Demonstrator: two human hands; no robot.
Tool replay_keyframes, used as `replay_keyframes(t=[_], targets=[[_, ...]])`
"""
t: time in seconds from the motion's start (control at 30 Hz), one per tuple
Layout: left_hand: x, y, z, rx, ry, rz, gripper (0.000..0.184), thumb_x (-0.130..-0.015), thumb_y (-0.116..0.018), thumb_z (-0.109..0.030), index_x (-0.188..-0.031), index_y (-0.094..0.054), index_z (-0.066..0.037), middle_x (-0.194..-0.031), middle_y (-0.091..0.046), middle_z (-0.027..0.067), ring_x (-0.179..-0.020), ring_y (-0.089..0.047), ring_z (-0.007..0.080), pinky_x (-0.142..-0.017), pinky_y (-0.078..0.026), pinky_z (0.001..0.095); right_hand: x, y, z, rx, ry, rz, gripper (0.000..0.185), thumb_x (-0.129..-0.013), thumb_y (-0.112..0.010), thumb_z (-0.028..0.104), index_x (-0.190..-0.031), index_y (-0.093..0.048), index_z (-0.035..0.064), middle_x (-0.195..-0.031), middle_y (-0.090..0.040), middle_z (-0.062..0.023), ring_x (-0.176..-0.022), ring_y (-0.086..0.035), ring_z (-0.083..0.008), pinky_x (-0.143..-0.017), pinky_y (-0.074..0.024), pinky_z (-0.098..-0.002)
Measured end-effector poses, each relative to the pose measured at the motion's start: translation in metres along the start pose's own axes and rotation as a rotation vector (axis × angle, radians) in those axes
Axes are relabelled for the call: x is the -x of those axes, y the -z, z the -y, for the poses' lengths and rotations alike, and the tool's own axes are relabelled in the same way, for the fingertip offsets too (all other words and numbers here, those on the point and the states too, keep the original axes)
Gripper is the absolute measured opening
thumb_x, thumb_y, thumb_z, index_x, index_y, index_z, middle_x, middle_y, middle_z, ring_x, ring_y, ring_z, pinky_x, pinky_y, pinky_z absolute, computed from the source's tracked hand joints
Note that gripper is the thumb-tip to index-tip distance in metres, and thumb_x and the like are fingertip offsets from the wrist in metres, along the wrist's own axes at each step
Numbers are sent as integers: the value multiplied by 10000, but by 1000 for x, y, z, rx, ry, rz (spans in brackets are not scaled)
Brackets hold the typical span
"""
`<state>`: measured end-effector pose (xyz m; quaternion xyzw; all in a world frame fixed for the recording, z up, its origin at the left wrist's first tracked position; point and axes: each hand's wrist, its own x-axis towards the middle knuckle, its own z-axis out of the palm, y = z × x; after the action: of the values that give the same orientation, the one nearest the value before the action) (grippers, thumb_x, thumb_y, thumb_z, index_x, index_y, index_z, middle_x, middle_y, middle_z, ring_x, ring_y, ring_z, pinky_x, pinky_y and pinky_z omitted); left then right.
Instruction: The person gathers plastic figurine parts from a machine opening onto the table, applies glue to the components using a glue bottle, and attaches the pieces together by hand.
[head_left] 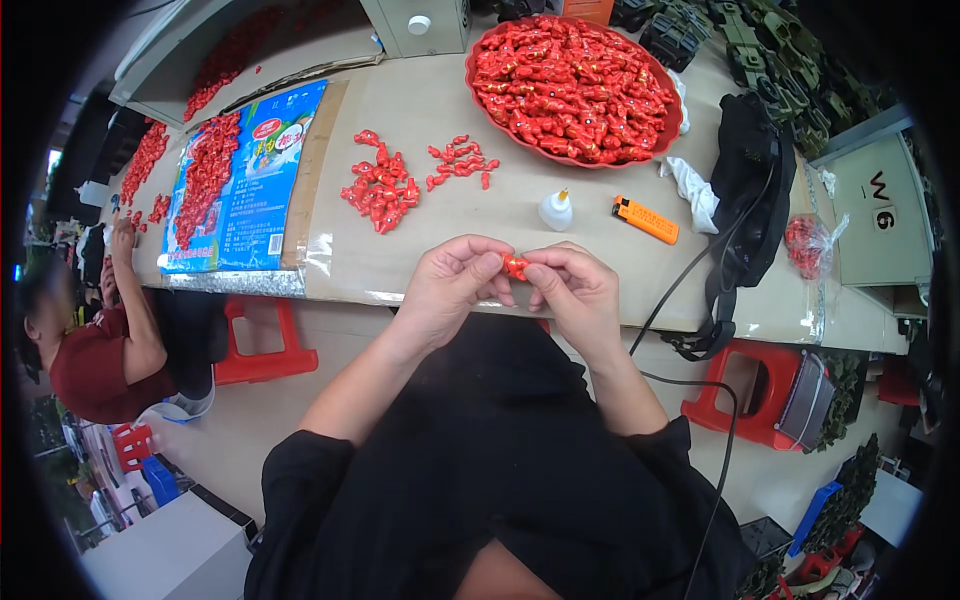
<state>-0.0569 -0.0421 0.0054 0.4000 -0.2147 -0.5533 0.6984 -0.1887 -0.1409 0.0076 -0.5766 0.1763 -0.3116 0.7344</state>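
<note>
My left hand (459, 287) and my right hand (575, 297) meet over the table's front edge. Between their fingertips they both pinch a small red figurine (515, 266) with gold details; its exact shape is partly covered by my fingers. Beyond my right hand stands a small white squeeze bottle (556, 211) with a yellowish tip. An orange lighter-like object (646, 220) with a black end lies to its right. Past my left hand lie a loose pile of similar red figurines (381, 190) and a smaller group of red pieces (461, 161).
A red basin (474, 98) heaped with red figurines stands at the back. A black bag (748, 190) and crumpled white tissue (692, 190) lie right. A blue printed cardboard sheet (262, 190) bears more figurines. A cable crosses the table's front edge. Another person (110, 345) sits left.
</note>
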Motion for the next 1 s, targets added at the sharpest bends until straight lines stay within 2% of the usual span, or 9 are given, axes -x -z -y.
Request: replay_keyframes(t=[0.77,0.93,1.0], targets=[[0,0,0,-3,42,1,170,-869,-513,-107,-973,-561,18,-788,-596,78,-662,-583,131,-647,-510,262,0,3,-5,-5,28,2,92,-823,-566,36,-860,-602,-40,-760,-550,-50,-577,-529,-64,-504,-430,-180],[-1,1,0,-18,17,10,167,-874,-500,-113,-977,-550,8,-825,-599,86,-667,-579,124,-633,-518,283,1,1,-3,-1,12,-24,96,-828,-555,30,-867,-594,-47,-795,-546,-64,-581,-534,-75,-512,-437,-187],[-5,-2,-8,-43,-25,-49,168,-870,-507,-112,-978,-548,9,-843,-597,87,-680,-577,127,-640,-515,285,0,0,-2,-16,30,-46,121,-849,-529,51,-886,-581,-52,-812,-535,-74,-574,-533,-88,-518,-441,-199]])
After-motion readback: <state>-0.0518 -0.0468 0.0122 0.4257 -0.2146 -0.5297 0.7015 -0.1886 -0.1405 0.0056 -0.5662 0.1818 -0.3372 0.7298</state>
